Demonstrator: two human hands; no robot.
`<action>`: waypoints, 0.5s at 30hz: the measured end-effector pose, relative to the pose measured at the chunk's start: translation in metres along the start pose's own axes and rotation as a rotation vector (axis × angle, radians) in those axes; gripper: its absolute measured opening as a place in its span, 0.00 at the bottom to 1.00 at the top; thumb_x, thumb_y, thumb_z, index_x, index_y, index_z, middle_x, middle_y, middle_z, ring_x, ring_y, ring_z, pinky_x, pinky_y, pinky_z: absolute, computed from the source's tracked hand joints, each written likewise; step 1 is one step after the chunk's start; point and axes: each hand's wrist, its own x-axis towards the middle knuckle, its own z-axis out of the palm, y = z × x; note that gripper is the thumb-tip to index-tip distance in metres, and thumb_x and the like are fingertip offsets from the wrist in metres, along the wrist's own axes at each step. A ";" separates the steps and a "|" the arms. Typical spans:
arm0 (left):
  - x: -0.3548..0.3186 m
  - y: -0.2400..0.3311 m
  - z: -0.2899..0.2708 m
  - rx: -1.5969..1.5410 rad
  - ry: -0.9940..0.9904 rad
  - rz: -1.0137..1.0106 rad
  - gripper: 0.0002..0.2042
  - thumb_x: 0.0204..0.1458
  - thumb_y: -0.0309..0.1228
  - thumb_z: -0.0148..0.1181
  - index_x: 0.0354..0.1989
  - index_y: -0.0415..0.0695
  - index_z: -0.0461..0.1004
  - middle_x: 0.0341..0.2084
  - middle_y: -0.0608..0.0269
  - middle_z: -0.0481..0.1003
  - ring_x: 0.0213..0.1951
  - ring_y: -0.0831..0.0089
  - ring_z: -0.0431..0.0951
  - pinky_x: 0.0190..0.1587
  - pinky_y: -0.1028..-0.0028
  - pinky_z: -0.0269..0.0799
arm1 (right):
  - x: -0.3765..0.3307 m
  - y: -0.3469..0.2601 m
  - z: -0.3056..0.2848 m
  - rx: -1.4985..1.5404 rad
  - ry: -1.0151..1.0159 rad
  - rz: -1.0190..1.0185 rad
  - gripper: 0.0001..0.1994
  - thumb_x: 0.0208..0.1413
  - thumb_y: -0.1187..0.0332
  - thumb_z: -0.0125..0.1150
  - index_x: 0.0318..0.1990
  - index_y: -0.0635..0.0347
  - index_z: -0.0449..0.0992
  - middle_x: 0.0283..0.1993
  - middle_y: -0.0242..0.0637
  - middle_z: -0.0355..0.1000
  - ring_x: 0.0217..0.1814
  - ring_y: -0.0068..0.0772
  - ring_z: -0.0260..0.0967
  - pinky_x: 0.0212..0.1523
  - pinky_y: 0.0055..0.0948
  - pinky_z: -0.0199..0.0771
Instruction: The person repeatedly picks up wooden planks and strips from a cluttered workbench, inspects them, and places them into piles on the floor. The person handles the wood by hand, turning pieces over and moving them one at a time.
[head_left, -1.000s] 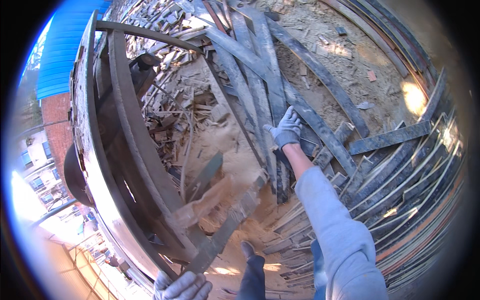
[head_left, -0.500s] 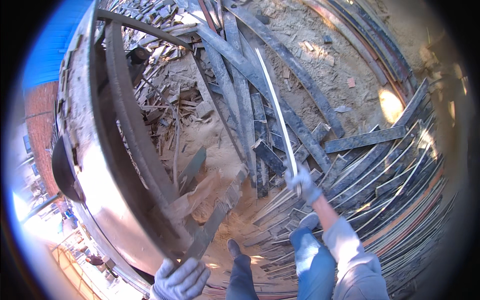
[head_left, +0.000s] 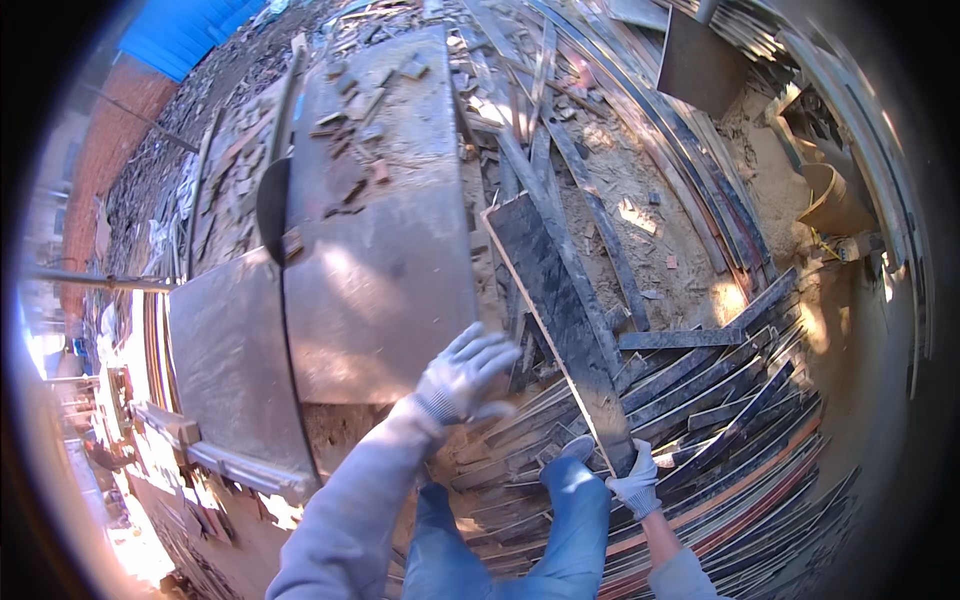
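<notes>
My right hand (head_left: 637, 484), in a pale knit glove, grips the near end of a long dark plank (head_left: 558, 325). The plank slants away to the far left, its broad, dusty face showing and a pale edge along its left side. My left hand (head_left: 468, 374), gloved too, is held in the air with its fingers spread and nothing in it. It is over the near right corner of a metal saw table (head_left: 385, 300). A dark round saw blade (head_left: 272, 210) stands up from a slot in that table, well beyond my left hand.
Broken wood offcuts (head_left: 365, 115) lie on the table's far part. Several dark planks (head_left: 590, 215) lie crossed on the sandy ground to its right. A heap of narrow strips (head_left: 715, 440) spreads beside my legs. A yellowish bucket-like container (head_left: 832, 200) sits at the far right.
My left hand has risen from the table's edge, away from a strip there, and opened. The plank in my right hand has turned from edge-on to broad face. The view has shifted, showing the tabletop.
</notes>
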 end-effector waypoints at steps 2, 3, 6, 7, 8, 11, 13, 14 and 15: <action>-0.003 0.038 0.001 -0.582 0.063 -0.389 0.52 0.54 0.67 0.69 0.74 0.35 0.64 0.68 0.42 0.70 0.74 0.54 0.67 0.77 0.53 0.57 | -0.033 -0.052 0.015 -0.010 0.086 -0.095 0.42 0.39 0.64 0.81 0.63 0.64 0.64 0.52 0.51 0.75 0.53 0.50 0.77 0.55 0.46 0.78; -0.007 0.072 0.008 -1.093 0.291 -0.389 0.53 0.54 0.60 0.74 0.78 0.36 0.57 0.70 0.40 0.68 0.75 0.52 0.64 0.77 0.57 0.57 | -0.053 -0.085 0.030 0.005 0.109 -0.174 0.44 0.40 0.61 0.84 0.63 0.65 0.64 0.53 0.51 0.74 0.52 0.50 0.77 0.55 0.47 0.78; -0.058 0.099 -0.025 -1.080 0.391 -0.771 0.35 0.61 0.39 0.71 0.74 0.43 0.64 0.62 0.43 0.76 0.65 0.56 0.74 0.68 0.60 0.69 | -0.124 -0.196 0.085 0.012 -0.082 -0.293 0.46 0.43 0.50 0.87 0.63 0.69 0.68 0.55 0.53 0.75 0.58 0.58 0.74 0.57 0.45 0.77; -0.083 0.083 -0.050 -1.262 0.333 -0.873 0.31 0.61 0.36 0.70 0.72 0.45 0.68 0.57 0.44 0.79 0.61 0.55 0.78 0.64 0.59 0.73 | -0.149 -0.234 0.104 0.051 -0.211 -0.302 0.43 0.43 0.47 0.86 0.61 0.66 0.72 0.57 0.51 0.76 0.61 0.56 0.73 0.60 0.47 0.75; -0.119 0.071 -0.080 -1.121 0.327 -0.817 0.28 0.61 0.37 0.69 0.69 0.47 0.70 0.55 0.42 0.80 0.58 0.52 0.79 0.61 0.58 0.74 | -0.169 -0.271 0.127 -0.116 -0.225 -0.465 0.42 0.45 0.48 0.85 0.62 0.64 0.72 0.59 0.50 0.76 0.62 0.55 0.73 0.62 0.49 0.73; -0.233 0.005 -0.189 -0.599 0.150 -0.592 0.27 0.60 0.37 0.68 0.68 0.53 0.71 0.46 0.41 0.83 0.51 0.41 0.83 0.53 0.51 0.78 | -0.200 -0.367 0.172 -0.133 0.191 -1.038 0.42 0.46 0.52 0.83 0.67 0.57 0.71 0.66 0.49 0.72 0.68 0.53 0.70 0.70 0.55 0.66; -0.309 -0.028 -0.254 -0.300 0.236 -0.383 0.20 0.60 0.32 0.69 0.60 0.53 0.76 0.42 0.49 0.85 0.45 0.47 0.86 0.44 0.55 0.82 | -0.199 -0.410 0.183 -0.430 0.310 -0.996 0.44 0.45 0.56 0.82 0.71 0.56 0.70 0.72 0.51 0.66 0.74 0.54 0.65 0.74 0.56 0.63; -0.339 -0.044 -0.281 -0.181 0.215 -0.324 0.16 0.60 0.30 0.68 0.56 0.53 0.78 0.38 0.53 0.84 0.42 0.50 0.86 0.42 0.56 0.82 | -0.194 -0.431 0.193 -0.474 0.405 -1.089 0.42 0.47 0.59 0.79 0.72 0.55 0.69 0.74 0.52 0.64 0.76 0.54 0.63 0.76 0.56 0.61; -0.363 -0.060 -0.305 0.089 0.235 -0.190 0.14 0.57 0.27 0.67 0.51 0.53 0.79 0.33 0.58 0.82 0.36 0.53 0.85 0.38 0.56 0.81 | -0.187 -0.449 0.203 -0.589 0.376 -1.080 0.41 0.49 0.61 0.75 0.73 0.55 0.68 0.75 0.53 0.62 0.78 0.54 0.60 0.78 0.56 0.60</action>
